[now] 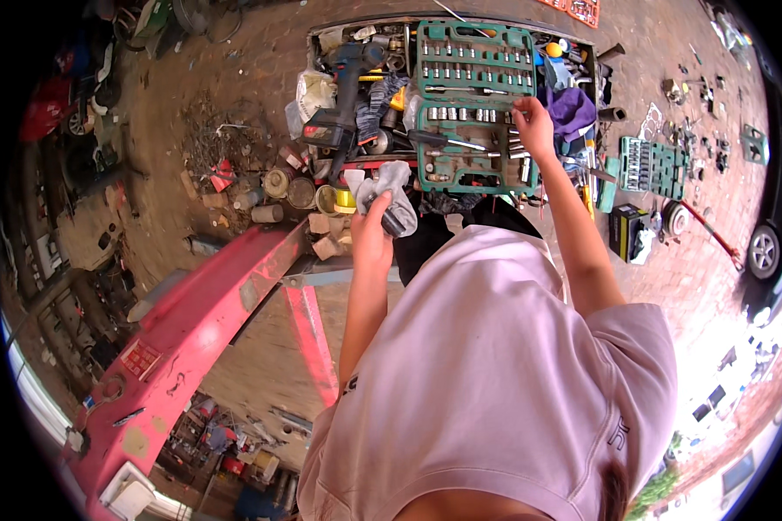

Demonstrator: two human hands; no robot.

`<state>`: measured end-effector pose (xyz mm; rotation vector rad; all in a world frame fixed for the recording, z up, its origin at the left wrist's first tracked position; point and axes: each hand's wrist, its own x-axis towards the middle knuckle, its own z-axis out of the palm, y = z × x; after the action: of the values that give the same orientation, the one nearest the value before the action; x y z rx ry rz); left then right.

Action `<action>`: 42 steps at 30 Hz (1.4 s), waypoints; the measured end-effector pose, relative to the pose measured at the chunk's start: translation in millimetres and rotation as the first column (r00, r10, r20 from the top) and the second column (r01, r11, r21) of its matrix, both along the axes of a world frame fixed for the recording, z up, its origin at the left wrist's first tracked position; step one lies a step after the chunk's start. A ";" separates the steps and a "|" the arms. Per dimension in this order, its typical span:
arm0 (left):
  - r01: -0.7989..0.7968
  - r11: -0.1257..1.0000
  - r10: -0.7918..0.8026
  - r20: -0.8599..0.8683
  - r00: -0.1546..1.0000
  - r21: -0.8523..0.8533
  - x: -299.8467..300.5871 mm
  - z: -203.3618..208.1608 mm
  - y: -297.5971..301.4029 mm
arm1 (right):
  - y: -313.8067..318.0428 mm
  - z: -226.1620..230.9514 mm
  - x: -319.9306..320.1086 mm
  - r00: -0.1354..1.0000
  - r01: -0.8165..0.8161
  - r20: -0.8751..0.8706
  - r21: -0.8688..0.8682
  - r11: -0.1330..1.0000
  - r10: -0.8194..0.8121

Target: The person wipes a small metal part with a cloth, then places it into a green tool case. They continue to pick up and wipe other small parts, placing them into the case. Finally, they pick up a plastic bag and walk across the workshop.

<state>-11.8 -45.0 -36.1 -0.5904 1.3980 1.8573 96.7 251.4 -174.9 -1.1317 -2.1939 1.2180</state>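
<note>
My left hand (373,233) is closed around a crumpled grey cloth (394,184). A dark, short, rounded piece (394,222) pokes out of the cloth by my fingers; its kind is unclear. My right hand (534,128) reaches over the right side of an opened green socket set case (474,185), fingers pinched near a row of sockets (467,114). Whatever lies between those fingertips is too small to make out. A black-handled ratchet or driver (443,141) lies across the case's lower half. Chrome sockets sit in both halves.
Left of the case lie a cordless power tool (346,100) and a dark striped glove (379,108). A purple cloth (570,113) is on its right. A red metal beam (182,343) slants at my left. Another green tool case (654,168) and a black-yellow box (627,233) stand on the ground.
</note>
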 end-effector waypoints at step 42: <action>0.124 0.991 -0.122 -0.031 0.992 0.058 24.4 -25.5 -6.0 | -53.6 47.0 78.4 0.877 -0.309 0.429 0.157 0.938 0.217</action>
<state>12.7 -51.0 -61.5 -0.4403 1.3600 1.8085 175.2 197.8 -128.0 -1.0920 -2.7975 0.8548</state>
